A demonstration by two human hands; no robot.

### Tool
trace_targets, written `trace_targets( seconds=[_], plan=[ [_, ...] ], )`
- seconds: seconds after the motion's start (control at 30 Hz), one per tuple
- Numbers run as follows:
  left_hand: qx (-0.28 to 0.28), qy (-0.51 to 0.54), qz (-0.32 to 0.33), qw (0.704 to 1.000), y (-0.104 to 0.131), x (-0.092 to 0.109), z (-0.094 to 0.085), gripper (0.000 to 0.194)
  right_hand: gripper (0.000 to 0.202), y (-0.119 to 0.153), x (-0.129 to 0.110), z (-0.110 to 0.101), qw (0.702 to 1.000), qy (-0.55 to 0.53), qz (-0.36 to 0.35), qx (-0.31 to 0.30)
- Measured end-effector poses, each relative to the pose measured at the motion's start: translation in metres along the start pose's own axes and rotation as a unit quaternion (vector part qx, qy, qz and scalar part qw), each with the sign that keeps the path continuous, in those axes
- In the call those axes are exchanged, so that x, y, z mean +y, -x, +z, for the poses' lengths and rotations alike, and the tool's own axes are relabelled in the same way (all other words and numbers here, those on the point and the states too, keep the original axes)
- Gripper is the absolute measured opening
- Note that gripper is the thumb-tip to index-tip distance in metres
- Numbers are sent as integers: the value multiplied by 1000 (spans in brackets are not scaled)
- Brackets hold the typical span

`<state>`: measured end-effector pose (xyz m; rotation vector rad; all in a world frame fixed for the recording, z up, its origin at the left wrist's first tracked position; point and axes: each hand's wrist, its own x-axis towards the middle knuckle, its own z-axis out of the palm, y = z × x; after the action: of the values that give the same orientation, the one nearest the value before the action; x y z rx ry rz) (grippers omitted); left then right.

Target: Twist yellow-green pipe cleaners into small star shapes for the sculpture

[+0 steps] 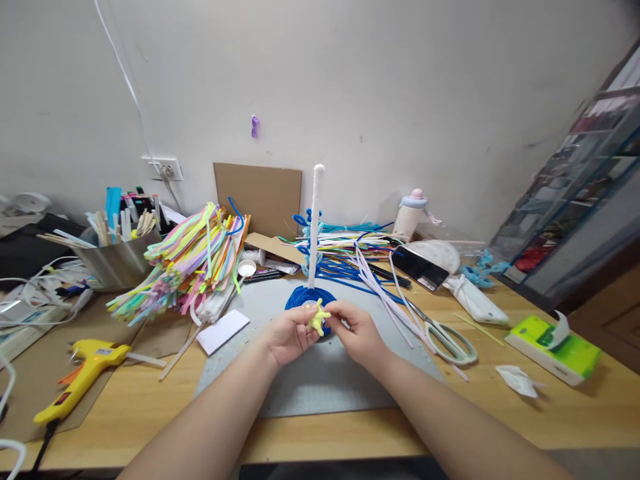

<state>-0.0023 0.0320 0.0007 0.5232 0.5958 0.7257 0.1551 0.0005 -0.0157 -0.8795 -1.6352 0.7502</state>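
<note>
Grey mat [350,390] beneath a yellow piece [318,319], long axis roughly upright.

Bright, even light, soft shadows; R-edge shelf [565,167] blurry, stretched; wall [370,87] dimmer twd top R corner.

Two bare forearms reach in from below the mat [350,390] and slant inward, converging over it. The left hand [293,333] is turned partly palm up above the mat, its fingers curled. Close beside it, also above the mat, the right hand [357,330] has its back upward, fingers bent, thumb and forefinger together.
</note>
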Motion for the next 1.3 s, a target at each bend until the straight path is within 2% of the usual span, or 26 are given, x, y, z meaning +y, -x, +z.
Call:
trace_targets(
  seconds=[0.17, 0.3, 0.43, 0.6, 0.83, 1.0, 1.3],
  plan=[
    [14, 40, 40, 998, -6, -6, 0, 8, 11, 1, 3, 7, 996, -43, 73, 29],
    [22, 27, 91, 995, -9, -11, -2, 6, 13, 1, 6, 11, 990, -81, 110, 46],
    [42, -17, 140, 989, -9, -17, -2, 15, 20, 1, 7, 15, 979, -132, 135, 78],
    [59, -65, 186, 979, -7, -19, 5, 29, 23, -2, 5, 14, 969, -144, 174, 100],
    [89, -105, 194, 971, -8, -21, 3, 36, 28, -4, 7, 12, 948, -180, 249, 84],
    [127, -220, 223, 941, -11, -19, -3, 35, 29, -6, 13, 7, 945, -180, 265, 63],
    [92, -314, 239, 914, -13, -14, -3, 31, 29, -9, 21, -1, 933, -193, 300, 45]
  ],
)
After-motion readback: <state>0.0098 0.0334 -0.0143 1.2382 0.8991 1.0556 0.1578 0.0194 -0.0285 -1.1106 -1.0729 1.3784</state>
